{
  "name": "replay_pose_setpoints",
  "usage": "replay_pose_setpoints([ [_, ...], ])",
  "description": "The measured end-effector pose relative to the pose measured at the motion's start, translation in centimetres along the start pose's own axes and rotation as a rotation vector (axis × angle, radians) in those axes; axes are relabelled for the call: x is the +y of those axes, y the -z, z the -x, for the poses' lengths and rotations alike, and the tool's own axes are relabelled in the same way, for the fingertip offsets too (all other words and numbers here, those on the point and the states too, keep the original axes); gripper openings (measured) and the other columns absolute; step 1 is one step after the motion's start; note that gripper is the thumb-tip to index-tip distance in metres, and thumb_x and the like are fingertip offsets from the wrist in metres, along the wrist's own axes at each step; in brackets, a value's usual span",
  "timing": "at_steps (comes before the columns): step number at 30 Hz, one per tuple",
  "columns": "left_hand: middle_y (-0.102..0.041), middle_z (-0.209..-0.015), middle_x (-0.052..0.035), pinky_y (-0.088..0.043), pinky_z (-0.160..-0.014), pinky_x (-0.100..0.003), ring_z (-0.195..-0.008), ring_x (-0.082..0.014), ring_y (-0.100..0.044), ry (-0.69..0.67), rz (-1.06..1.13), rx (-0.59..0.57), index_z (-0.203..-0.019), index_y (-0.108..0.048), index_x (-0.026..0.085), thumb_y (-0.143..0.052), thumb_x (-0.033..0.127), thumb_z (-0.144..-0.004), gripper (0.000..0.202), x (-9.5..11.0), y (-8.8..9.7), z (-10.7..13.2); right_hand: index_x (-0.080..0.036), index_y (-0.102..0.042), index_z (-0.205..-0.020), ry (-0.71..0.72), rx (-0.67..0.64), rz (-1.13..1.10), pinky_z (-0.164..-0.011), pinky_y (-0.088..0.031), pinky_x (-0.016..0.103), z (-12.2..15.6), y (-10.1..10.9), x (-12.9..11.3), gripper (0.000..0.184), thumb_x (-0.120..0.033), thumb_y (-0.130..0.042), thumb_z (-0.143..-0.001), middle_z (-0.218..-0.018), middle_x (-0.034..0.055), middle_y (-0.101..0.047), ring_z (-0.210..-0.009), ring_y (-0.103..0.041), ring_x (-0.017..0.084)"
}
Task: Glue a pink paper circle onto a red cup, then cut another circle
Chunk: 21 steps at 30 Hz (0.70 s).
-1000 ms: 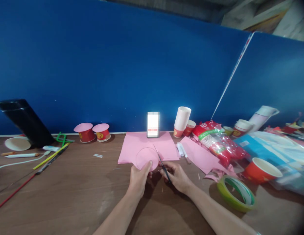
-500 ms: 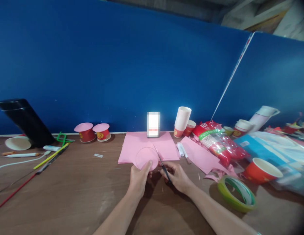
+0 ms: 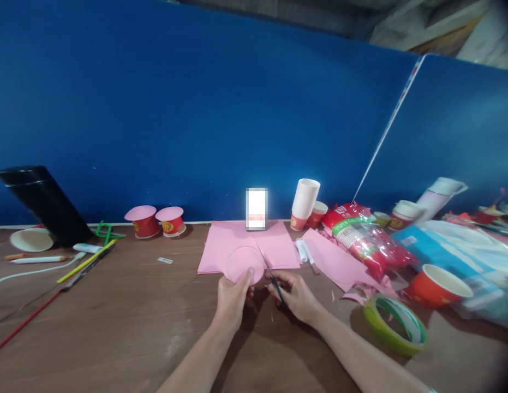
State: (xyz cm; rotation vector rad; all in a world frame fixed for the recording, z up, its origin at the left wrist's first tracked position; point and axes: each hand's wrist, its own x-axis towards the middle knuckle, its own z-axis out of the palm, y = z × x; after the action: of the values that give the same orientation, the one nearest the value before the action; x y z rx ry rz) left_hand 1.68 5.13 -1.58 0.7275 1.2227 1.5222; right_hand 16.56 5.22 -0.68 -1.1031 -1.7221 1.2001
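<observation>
My left hand (image 3: 233,297) pinches a piece of pink paper (image 3: 243,263) with a drawn circle on it, thumb on top at its lower edge. In my right hand (image 3: 297,297) is a pair of scissors (image 3: 274,281) with dark handles, fingers wrapped round them. The blades point up and away, along the right side of the circle. Behind the held piece lies a stack of pink paper sheets (image 3: 221,240). A bright phone-like screen (image 3: 256,210), blurred out, stands at the stack's back edge.
Two red cups with pink paper discs (image 3: 141,224) stand back left, near a black bottle (image 3: 45,204). On the right are stacked paper cups (image 3: 305,202), a red plastic bag (image 3: 352,234), pink scraps (image 3: 333,259), an orange-red cup (image 3: 437,286) and a tape roll (image 3: 395,325).
</observation>
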Motion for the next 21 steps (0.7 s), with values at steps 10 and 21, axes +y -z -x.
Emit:
replay_pose_setpoints([
  [10,-0.054,-0.045,0.0003,-0.037,-0.037,-0.02,-0.038,-0.0085,-0.045,-0.021,-0.021,-0.013,-0.067,-0.062,0.007,-0.068,0.036,-0.057,0.032,0.42,-0.04,0.25,-0.013,-0.057,-0.101,0.004,-0.002,-0.011,-0.045,-0.036,0.019,-0.14,-0.01,0.41,0.034,-0.034,-0.056,-0.075,-0.057,-0.0027,-0.049,-0.049,-0.043,0.008],
  [21,-0.051,-0.042,0.0006,-0.037,-0.036,-0.021,-0.036,-0.0085,-0.044,0.014,-0.06,-0.044,-0.065,-0.061,0.006,-0.068,0.037,-0.057,0.033,0.31,0.06,0.18,-0.013,-0.056,-0.097,0.008,-0.007,-0.084,-0.047,-0.036,0.019,-0.16,-0.05,0.44,0.032,-0.034,-0.058,-0.073,-0.059,-0.0027,-0.049,-0.051,-0.043,0.008],
])
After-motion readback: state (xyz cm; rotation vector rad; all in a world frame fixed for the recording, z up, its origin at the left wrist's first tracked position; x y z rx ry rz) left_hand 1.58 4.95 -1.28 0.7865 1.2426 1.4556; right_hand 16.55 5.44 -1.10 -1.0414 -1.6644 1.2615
